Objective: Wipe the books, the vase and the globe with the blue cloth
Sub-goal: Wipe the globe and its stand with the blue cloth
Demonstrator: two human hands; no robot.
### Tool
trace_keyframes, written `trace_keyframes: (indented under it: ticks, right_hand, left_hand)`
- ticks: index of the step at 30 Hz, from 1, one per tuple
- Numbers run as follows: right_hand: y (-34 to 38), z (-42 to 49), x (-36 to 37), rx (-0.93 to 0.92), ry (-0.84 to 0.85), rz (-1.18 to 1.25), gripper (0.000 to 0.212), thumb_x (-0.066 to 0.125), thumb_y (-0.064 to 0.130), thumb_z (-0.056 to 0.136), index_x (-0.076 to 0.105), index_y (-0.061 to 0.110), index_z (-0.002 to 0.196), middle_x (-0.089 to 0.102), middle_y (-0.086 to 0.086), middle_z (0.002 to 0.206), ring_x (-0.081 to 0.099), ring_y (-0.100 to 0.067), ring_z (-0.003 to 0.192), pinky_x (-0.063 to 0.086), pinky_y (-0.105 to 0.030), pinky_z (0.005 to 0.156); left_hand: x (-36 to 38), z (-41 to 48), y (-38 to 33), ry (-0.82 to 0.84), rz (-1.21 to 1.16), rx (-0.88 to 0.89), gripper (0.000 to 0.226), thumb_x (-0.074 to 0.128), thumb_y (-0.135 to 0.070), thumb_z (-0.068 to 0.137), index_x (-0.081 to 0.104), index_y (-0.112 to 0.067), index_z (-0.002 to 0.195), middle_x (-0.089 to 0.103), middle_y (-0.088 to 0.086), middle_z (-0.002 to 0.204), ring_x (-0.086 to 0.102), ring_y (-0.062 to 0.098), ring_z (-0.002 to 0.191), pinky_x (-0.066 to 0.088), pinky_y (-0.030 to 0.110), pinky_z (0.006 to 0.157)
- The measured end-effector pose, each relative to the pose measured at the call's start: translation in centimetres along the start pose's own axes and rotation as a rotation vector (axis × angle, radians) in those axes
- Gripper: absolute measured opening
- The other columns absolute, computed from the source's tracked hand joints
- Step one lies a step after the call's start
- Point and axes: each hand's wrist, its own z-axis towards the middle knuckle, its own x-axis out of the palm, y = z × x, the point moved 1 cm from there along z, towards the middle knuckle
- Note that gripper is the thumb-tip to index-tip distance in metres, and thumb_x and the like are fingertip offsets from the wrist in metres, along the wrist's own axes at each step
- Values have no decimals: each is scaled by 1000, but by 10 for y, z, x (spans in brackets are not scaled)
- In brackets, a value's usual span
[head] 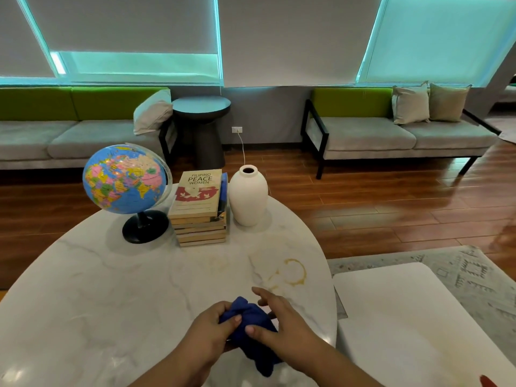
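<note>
**Blue cloth held in both hands at the near rim of the table**

A round white marble table [97,289] is seen, its far rim lying behind the three objects and its right rim running just beside a lower white table [405,317] at 3 o'clock. Open marble is left across the middle and toward 9 o'clock. A brown ring stain [294,275] is marked on the top at about 3 o'clock.

The blue cloth [251,322] is bunched at about 5 o'clock, near the rim. It is gripped by the left hand [212,328], whose fingers are curled round its left side. On its right side it is held by the right hand [282,317]: the thumb is laid on the cloth, while the forefinger is stretched out beyond it toward 12 o'clock.

The globe [125,178] is stood at 11 o'clock, the books [199,210] are stacked at 12 o'clock, and the vase [248,196] is set upright at 1 o'clock, close beside the stack. All three are well apart from the hands.

"FILIPINO PEACE WOMEN" can be read on the top book's cover.
</note>
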Motion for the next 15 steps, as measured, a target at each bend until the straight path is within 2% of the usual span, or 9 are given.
trace_keyframes:
  ticks: [4, 6, 8, 10, 15]
  right_hand:
    - [-10, -3, -10, -25, -17, -14, 49, 57, 30, 92, 37, 50, 133, 46, 17, 123, 47, -1, 114, 37, -15, 100]
    - [-15, -3, -16, -30, -47, -15, 44, 56, 23, 93, 40, 48, 126, 47, 18, 119, 48, 1, 110, 35, -9, 95]
    - [-22, -4, -23, -26, -67, 3, 41, 55, 20, 93, 41, 50, 118, 49, 18, 117, 49, 1, 109, 37, -11, 96]
    - [-29, -5, -31, -25, -85, 9, 38, 55, 20, 93, 43, 50, 114, 53, 16, 118, 51, -1, 109, 40, -18, 99]
    - [-49, -6, -69, 32, -203, 51, 30, 52, 23, 95, 49, 48, 112, 59, 11, 119, 56, -7, 106, 47, -28, 95]
  left_hand:
    - [18, 1, -3, 36, 73, 9, 20, 47, -2, 97, 61, -6, 111, 70, 17, 105, 67, 32, 99, 55, 44, 89]
    - [26, 2, -4, 64, 106, 7, 22, 46, -1, 97, 60, -9, 112, 69, 14, 108, 67, 29, 100, 53, 46, 93]
    - [35, 4, -6, 90, 125, -6, 23, 46, -1, 96, 59, -11, 113, 70, 11, 109, 67, 26, 100, 54, 41, 91]
    - [43, 5, -9, 111, 132, -14, 21, 50, -6, 97, 57, -14, 114, 70, 8, 109, 68, 23, 99, 54, 35, 85]
    - [56, 13, -19, 77, 207, -4, 21, 56, -20, 96, 55, -24, 116, 68, -2, 112, 68, 17, 97, 50, 33, 85]
